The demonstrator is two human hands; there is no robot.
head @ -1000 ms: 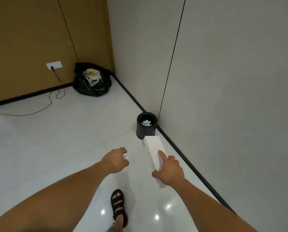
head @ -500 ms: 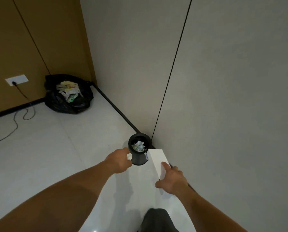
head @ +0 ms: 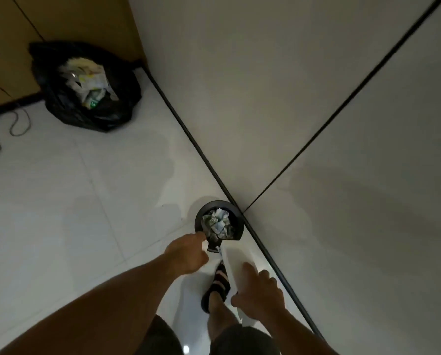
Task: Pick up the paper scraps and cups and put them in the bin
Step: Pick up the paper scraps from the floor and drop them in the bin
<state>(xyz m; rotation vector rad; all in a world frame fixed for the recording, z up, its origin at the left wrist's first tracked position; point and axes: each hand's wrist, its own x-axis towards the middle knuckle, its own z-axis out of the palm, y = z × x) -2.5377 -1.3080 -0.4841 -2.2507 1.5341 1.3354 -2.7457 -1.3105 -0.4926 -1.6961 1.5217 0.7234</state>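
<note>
**Q:** Head view first. What is my left hand doing?

**A:** Your left hand (head: 186, 254) is curled closed, and a white scrap (head: 204, 245) shows at its thumb side, pinched there. How much of the scrap is inside the fist I cannot tell.

**Q:** And the right?

**A:** Your right hand (head: 259, 295) grips a long white box (head: 236, 257). The forefinger lies along the top face and the thumb is wrapped round the left edge. The box points away from you, and its far end meets the near rim of the bin in the picture. Whether the two touch I cannot tell.

**Q:** Where is the bin from my hands?

**A:** The bin (head: 197, 221) is a round black tub just ahead of your left hand and ahead and to the left of your right one. It stands on the white tiled floor (head: 86, 201), close against the black skirting strip (head: 188, 135) at the foot of the grey wall. The knuckles of your left hand are level with its near-left rim, and the scrap sits right at that rim.

**Q:** What's in it?

**A:** Crumpled paper (head: 217, 222), pale with some green print, fills most of the opening.

**Q:** Anything between my hands?

**A:** Your foot in a black sandal (head: 218, 280) is on the floor below the box, nearer to you than the bin.

**Q:** And further off?

**A:** A black rubbish bag (head: 60, 106) sits well ahead and to the left of your left hand, in the corner where the brown wall meets the grey one. It is open, with paper rubbish showing inside.
</note>
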